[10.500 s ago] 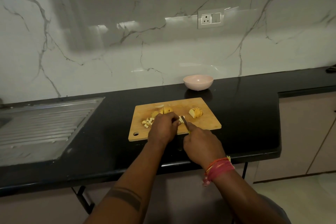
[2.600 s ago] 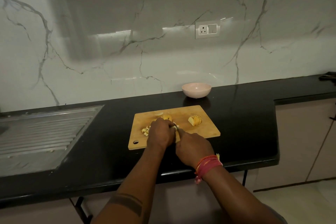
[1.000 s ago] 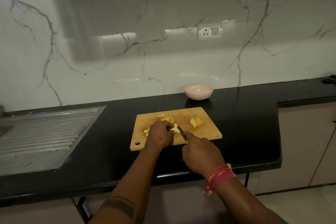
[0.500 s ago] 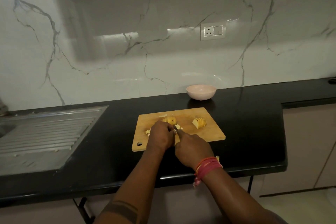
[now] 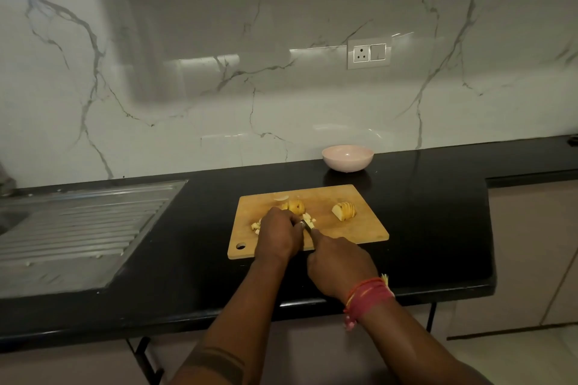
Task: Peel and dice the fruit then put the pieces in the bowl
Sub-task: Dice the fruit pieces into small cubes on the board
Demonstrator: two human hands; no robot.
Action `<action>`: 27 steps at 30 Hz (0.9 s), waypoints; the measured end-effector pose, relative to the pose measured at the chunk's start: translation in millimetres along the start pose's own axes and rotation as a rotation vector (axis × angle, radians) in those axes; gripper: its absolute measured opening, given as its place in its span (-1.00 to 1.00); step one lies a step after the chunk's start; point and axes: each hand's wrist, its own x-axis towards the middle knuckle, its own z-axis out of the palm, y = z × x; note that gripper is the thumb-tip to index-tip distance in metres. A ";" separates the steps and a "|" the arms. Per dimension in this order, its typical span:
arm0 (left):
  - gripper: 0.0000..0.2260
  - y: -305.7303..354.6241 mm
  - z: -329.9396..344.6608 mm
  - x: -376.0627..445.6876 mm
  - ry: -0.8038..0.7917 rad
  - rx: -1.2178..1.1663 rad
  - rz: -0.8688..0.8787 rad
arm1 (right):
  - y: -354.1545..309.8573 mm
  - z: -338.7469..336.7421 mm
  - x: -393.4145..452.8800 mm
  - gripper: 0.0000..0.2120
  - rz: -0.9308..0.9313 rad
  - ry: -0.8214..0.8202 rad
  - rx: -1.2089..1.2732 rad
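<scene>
A wooden cutting board [image 5: 359,228] lies on the black counter. On it sit a sliced yellow fruit wedge [image 5: 344,211] at the right, another sliced wedge [image 5: 295,206] near the middle, and small pale diced pieces [image 5: 309,219] beside my hands. My left hand [image 5: 276,236] is curled over the fruit being cut; what it grips is hidden beneath it. My right hand [image 5: 339,266] grips a knife [image 5: 306,225], its blade down among the diced pieces next to my left fingers. A pink bowl [image 5: 347,158] stands behind the board by the wall.
A steel sink drainboard [image 5: 78,228] fills the counter's left side. The black counter [image 5: 438,212] ends at a step on the right, above beige cabinet fronts. A wall socket [image 5: 369,53] sits on the marble backsplash.
My right hand has drawn the knife back and forth in small strokes beside my left hand. The view has shifted slightly. Board, wedges and bowl stay put.
</scene>
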 end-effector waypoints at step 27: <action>-0.90 -8.1 0.6 2.2 -0.001 -0.001 -0.024 | -12.8 -2.5 2.4 -0.49 0.015 -0.025 0.017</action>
